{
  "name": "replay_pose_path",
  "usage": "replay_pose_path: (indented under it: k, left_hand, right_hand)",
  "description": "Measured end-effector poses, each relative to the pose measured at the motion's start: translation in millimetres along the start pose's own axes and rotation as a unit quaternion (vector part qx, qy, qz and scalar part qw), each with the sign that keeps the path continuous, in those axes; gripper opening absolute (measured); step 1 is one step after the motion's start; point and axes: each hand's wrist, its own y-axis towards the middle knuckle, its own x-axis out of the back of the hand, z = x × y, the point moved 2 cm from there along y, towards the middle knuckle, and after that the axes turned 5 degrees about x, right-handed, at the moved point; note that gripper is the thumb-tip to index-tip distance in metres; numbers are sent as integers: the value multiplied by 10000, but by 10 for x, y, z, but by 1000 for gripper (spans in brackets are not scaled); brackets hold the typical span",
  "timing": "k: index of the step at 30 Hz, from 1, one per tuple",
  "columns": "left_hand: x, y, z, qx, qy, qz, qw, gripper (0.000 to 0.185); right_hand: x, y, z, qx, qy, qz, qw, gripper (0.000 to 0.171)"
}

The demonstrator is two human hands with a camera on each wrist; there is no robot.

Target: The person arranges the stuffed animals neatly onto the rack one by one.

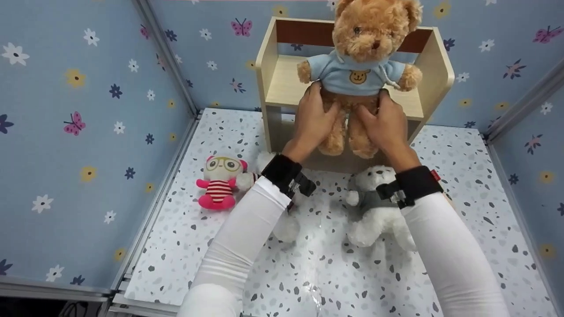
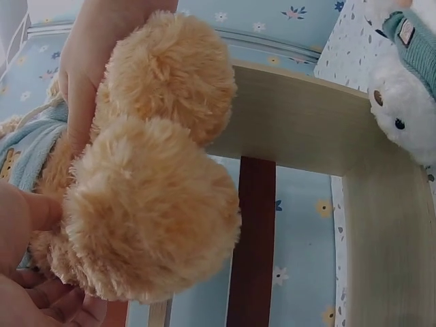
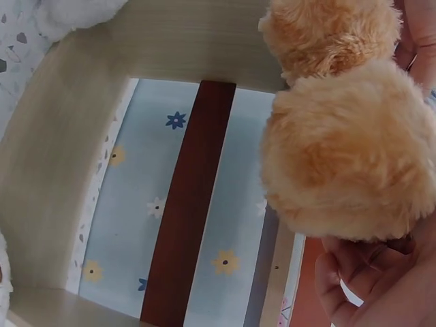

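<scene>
A brown teddy bear (image 1: 357, 79) in a light blue hoodie is held upright in front of the small wooden shelf (image 1: 264, 75). My left hand (image 1: 313, 118) grips its lower body on the left side, thumb across the front. On the other side my right hand (image 1: 387, 121) grips it the same way. Both furry feet of the teddy bear (image 2: 157, 211) fill the middle of the left wrist view, and they also show large in the right wrist view. The fingers behind the bear are partly hidden.
On the speckled table (image 1: 326, 273) sit a pink panda toy (image 1: 219, 187) in a striped shirt and a white plush bear (image 1: 376, 211) in grey. Another white plush toy (image 1: 286, 226) is mostly hidden by the left forearm. Flowered walls (image 1: 101, 145) enclose the table.
</scene>
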Motion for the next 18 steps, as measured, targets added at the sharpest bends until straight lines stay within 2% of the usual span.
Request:
replay_pose_path:
  k: [4, 12, 18]
  left_hand:
    - [-3, 112, -21, 101, 83, -64, 9999, 55]
    - [-68, 319, -69, 621, -54, -92, 9980, 41]
    - [-110, 420, -110, 765, -58, -95, 9970, 36]
  right_hand:
    - [19, 119, 18, -111, 69, 57, 9999, 52]
    - [24, 351, 30, -427, 176, 327, 9984, 58]
    - [-13, 523, 54, -715, 347, 577, 9952, 65]
